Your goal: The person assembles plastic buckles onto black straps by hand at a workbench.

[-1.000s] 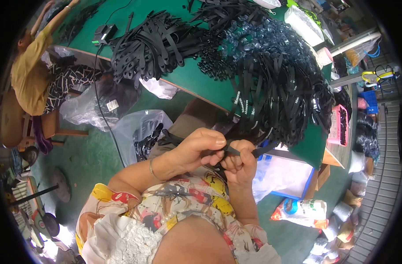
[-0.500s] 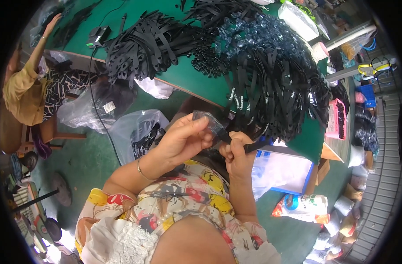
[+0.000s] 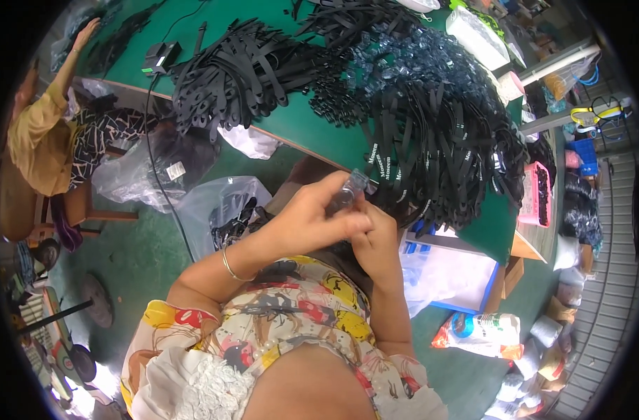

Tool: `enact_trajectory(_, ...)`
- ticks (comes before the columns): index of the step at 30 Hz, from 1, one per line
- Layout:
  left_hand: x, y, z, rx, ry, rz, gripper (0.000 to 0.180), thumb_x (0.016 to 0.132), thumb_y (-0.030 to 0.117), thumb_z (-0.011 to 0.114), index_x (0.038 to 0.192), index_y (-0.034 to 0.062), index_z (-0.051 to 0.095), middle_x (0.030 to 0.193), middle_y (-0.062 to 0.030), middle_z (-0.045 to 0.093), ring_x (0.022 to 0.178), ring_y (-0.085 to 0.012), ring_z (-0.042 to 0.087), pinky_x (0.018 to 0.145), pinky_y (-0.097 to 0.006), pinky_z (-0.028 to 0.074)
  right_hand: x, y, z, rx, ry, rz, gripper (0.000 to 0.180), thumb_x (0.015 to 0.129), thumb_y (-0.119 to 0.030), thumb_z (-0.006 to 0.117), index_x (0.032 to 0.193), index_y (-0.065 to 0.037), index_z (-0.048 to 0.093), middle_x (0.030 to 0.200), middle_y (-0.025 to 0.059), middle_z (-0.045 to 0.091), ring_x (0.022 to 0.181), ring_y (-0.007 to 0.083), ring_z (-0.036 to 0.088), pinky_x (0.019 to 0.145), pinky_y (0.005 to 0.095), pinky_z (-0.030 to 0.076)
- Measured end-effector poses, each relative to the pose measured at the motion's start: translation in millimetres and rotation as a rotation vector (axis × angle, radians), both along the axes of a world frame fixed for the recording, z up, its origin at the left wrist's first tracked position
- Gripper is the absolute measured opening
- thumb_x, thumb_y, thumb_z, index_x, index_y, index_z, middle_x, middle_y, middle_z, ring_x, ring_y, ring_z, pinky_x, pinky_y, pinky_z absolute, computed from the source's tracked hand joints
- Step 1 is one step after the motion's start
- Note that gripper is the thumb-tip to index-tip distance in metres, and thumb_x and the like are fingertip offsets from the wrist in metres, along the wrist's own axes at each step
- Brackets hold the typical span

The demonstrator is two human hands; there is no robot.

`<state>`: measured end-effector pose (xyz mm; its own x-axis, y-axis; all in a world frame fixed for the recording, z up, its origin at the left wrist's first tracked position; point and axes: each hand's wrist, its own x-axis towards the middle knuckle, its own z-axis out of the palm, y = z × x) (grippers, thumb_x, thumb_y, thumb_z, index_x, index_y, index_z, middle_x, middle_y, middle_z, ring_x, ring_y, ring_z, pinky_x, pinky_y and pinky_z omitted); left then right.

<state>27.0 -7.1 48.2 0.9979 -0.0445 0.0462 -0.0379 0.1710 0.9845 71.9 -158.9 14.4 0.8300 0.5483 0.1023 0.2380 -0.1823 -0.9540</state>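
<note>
My left hand (image 3: 311,218) is closed around a small, translucent grey plastic piece (image 3: 349,190), which tilts up between thumb and fingers. Right beside it, my right hand (image 3: 377,238) is closed, its fingertips pressed in behind the left thumb; what it grips is hidden there. Both hands meet in front of my body, just off the near edge of the green table (image 3: 298,143). Beyond them, a heap of black straps with white lettering (image 3: 431,161) hangs over that edge. Farther back lies a pile of similar clear plastic pieces (image 3: 410,63).
Black looped straps (image 3: 239,73) and small black parts (image 3: 333,91) cover more of the table. A blue-rimmed tray (image 3: 452,273) sits low at the right, near a pink basket (image 3: 535,196). Plastic bags (image 3: 218,206) lie at the left, where another person (image 3: 43,143) sits.
My left hand has shifted right, over my right hand, and turned the plastic piece more upright. The black strap seen earlier between my hands is now hidden.
</note>
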Motion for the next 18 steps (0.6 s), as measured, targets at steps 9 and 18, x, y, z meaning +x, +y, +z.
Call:
enact_trajectory(9,2,2,-8,-0.191,0.098,0.007,0.009,0.085,0.011,0.057,0.087,0.0024,0.056,0.077,0.0033,0.052,0.071,-0.0026,0.047,0.061,-0.019,0.041,-9,-4,13,-0.008,-0.398,-0.103,0.030,0.072,-0.004,0.069,0.096,-0.001,0.051,0.081,0.0083,0.059,0.069,0.0146,0.058,0.063,0.0260,0.047)
enact_trajectory(18,-4,-2,-16,-0.338,0.159,-0.060,0.041,0.091,0.043,0.042,0.072,0.0060,0.046,0.059,0.0025,0.037,0.052,-0.0059,0.028,0.048,-0.021,0.022,-9,-3,12,0.144,-0.207,-0.273,0.018,0.076,0.000,0.063,0.093,0.001,0.057,0.085,0.0101,0.059,0.075,0.0176,0.058,0.069,0.0261,0.046)
